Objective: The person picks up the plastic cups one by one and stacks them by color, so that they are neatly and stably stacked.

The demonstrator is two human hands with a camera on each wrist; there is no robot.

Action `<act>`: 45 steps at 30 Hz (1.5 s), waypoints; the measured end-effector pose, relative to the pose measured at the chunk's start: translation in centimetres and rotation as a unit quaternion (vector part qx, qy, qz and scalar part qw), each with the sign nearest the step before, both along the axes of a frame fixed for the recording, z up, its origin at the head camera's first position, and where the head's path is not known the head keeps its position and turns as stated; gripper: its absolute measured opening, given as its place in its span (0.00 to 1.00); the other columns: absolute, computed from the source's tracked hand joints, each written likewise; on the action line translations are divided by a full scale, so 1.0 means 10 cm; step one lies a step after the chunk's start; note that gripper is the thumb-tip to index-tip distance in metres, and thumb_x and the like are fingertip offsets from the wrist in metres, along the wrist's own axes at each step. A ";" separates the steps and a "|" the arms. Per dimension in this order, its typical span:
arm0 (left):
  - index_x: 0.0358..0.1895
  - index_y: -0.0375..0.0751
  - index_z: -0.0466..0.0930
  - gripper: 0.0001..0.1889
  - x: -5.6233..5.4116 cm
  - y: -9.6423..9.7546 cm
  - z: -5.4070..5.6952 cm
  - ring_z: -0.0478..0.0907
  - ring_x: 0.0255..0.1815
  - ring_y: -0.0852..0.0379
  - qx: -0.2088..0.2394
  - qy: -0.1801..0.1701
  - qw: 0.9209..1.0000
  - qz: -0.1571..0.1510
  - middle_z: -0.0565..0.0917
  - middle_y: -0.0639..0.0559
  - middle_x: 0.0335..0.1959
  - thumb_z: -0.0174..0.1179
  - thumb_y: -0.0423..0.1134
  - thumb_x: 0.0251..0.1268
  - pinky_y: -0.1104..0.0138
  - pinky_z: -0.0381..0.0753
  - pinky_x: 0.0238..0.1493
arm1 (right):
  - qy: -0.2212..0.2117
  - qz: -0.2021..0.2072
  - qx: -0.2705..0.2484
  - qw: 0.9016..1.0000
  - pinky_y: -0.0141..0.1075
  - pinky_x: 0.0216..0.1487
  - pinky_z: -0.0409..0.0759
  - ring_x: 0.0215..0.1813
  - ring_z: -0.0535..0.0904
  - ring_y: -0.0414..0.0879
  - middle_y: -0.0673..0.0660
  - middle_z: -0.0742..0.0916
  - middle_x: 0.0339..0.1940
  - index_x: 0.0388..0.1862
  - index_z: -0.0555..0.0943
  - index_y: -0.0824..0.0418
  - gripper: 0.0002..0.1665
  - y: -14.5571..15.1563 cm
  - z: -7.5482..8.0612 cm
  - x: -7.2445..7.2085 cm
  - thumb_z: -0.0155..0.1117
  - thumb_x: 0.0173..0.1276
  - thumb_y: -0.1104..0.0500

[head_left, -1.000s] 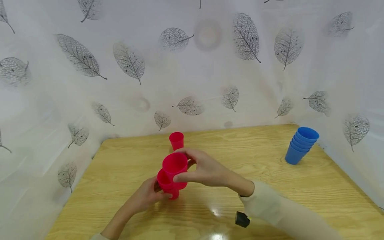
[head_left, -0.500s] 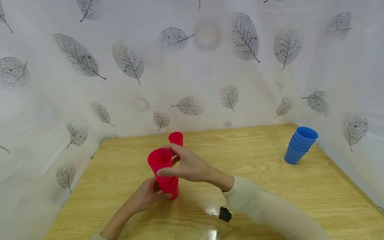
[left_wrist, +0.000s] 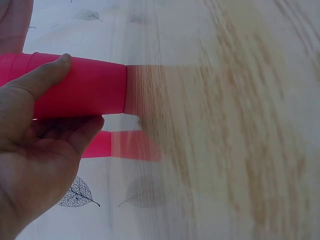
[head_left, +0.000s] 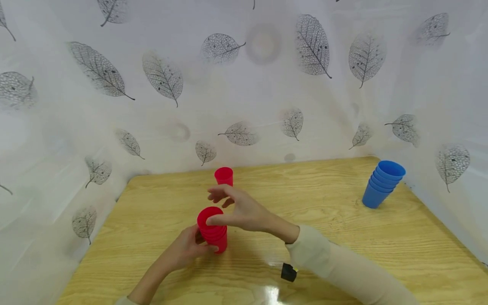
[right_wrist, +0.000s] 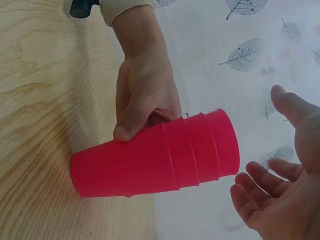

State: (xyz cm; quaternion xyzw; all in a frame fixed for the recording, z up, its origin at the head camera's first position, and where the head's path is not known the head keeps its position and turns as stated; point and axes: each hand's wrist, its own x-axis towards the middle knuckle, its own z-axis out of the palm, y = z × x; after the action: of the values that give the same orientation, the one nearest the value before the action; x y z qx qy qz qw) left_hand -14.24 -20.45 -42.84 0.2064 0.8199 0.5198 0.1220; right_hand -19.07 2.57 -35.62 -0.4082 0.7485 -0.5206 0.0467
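A stack of nested red cups [head_left: 216, 238] stands upright on the table, its rims stepped near the top. Round its lower part my left hand [head_left: 186, 250] keeps a grip, with the thumb along the near side, as the left wrist view of the cups [left_wrist: 90, 95] also shows. My right hand [head_left: 244, 210] hovers just above the stack's mouth, fingers spread and holding nothing. In the right wrist view a small gap separates that right hand [right_wrist: 285, 200] from the top rim. Behind the hands is a single red cup [head_left: 224, 174], its lower part hidden by my right hand.
At the table's back right stands a stack of several blue cups [head_left: 377, 189]. A small black object [head_left: 288, 272] shows below my right sleeve. A white curtain with a leaf pattern [head_left: 263, 93] hangs behind and at both sides of the wooden table [head_left: 305, 190].
My right hand brought a red cup left over the stack and lowered it in, then let go and spread its fingers. The left hand stayed in place round the stack.
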 end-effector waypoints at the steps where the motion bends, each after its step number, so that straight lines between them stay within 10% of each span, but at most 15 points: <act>1: 0.65 0.28 0.73 0.29 0.00 0.00 0.00 0.82 0.60 0.44 0.000 0.001 1.000 -0.001 0.84 0.42 0.58 0.72 0.35 0.65 0.56 0.81 0.62 | 0.001 -0.001 -0.002 1.000 0.38 0.58 0.81 0.57 0.80 0.43 0.57 0.85 0.58 0.69 0.74 0.66 0.38 0.02 0.00 0.00 0.77 0.64 0.58; 45: 0.64 0.29 0.74 0.28 0.01 0.01 0.02 0.82 0.60 0.44 -0.009 -0.002 1.000 0.017 0.84 0.43 0.56 0.73 0.36 0.64 0.59 0.81 0.63 | -0.084 -0.194 0.017 0.977 0.51 0.61 0.82 0.60 0.81 0.61 0.68 0.83 0.60 0.69 0.73 0.72 0.35 0.59 -0.65 -0.77 0.73 0.70 0.56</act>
State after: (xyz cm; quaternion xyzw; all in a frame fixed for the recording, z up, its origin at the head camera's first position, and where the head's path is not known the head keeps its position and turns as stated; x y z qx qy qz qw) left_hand -14.11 -20.33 -42.63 0.1902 0.8278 0.5146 0.1170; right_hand -26.75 8.46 -42.09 -0.2090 0.8158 -0.5391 0.0145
